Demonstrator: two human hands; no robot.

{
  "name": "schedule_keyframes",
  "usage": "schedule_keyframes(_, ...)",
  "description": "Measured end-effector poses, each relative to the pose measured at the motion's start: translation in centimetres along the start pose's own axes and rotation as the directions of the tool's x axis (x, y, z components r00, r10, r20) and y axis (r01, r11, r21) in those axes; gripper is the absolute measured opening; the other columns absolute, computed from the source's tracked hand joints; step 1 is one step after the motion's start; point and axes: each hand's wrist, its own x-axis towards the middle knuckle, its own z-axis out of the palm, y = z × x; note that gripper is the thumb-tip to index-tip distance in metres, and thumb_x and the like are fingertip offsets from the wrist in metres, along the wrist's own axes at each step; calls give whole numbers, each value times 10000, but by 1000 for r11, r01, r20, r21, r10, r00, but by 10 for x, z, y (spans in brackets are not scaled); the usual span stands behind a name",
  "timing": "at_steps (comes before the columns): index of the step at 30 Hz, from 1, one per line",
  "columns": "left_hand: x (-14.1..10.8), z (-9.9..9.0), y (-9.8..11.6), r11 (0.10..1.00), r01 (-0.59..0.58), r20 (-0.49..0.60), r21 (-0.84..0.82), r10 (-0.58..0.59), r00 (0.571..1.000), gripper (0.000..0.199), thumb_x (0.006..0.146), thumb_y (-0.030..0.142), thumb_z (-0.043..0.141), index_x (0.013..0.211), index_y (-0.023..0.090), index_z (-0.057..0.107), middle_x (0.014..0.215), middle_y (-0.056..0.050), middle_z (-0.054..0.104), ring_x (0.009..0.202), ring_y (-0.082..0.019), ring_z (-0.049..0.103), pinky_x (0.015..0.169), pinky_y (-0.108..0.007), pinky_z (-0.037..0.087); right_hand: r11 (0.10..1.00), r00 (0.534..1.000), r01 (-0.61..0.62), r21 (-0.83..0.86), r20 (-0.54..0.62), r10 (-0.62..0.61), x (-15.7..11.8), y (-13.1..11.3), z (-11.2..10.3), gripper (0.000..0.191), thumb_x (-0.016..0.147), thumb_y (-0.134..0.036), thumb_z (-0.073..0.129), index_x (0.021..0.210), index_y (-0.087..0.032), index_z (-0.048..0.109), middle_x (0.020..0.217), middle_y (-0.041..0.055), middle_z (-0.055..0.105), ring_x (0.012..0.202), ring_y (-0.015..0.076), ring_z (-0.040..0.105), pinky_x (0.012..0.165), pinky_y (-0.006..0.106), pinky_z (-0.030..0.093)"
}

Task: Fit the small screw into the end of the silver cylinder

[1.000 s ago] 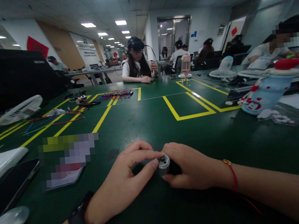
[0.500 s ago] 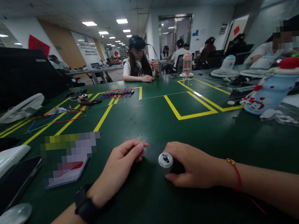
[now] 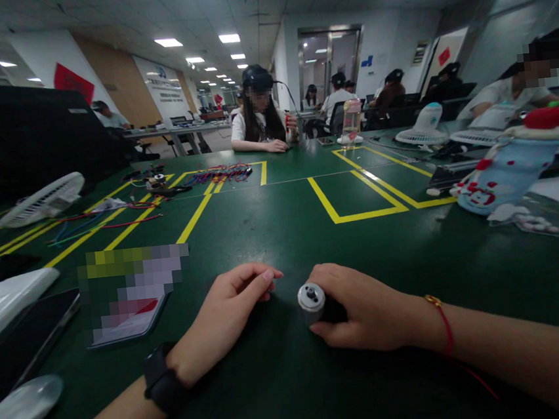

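My right hand (image 3: pixel 363 307) is wrapped round a small silver cylindrical motor (image 3: pixel 311 302), its shaft end facing up and two dark holes beside the shaft. The motor's lower part merges with shadow, so its contact with the table is hard to judge. Just left of it, with a small gap, my left hand (image 3: pixel 241 299) rests low over the green table (image 3: pixel 262 237), fingers loosely curled and the thumb lying near the index finger. Nothing shows in that hand.
A phone-like flat item (image 3: pixel 135 302), partly blurred out, lies left of my left hand, near a white mouse (image 3: pixel 22 415). Coloured wires (image 3: pixel 221 174) spread farther back. A blue bottle (image 3: pixel 508 171) stands right. Across the table sits a person (image 3: pixel 260 116).
Both hands and the motor keep nearly the same place and pose. The whole view has shifted very slightly.
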Motion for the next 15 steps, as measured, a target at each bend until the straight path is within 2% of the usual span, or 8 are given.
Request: schedule_keyframes(15,0,0,-2,999,-22,35,35,20,999,262,913,403,512,955,213,688,766,7,623,742,-176,576,666,-262,426,1000,1000,4,5,-1,-4,-1,2,0,255,757,-250,671,959,-173,535,914,44,568,778,172,481,695,303,392)
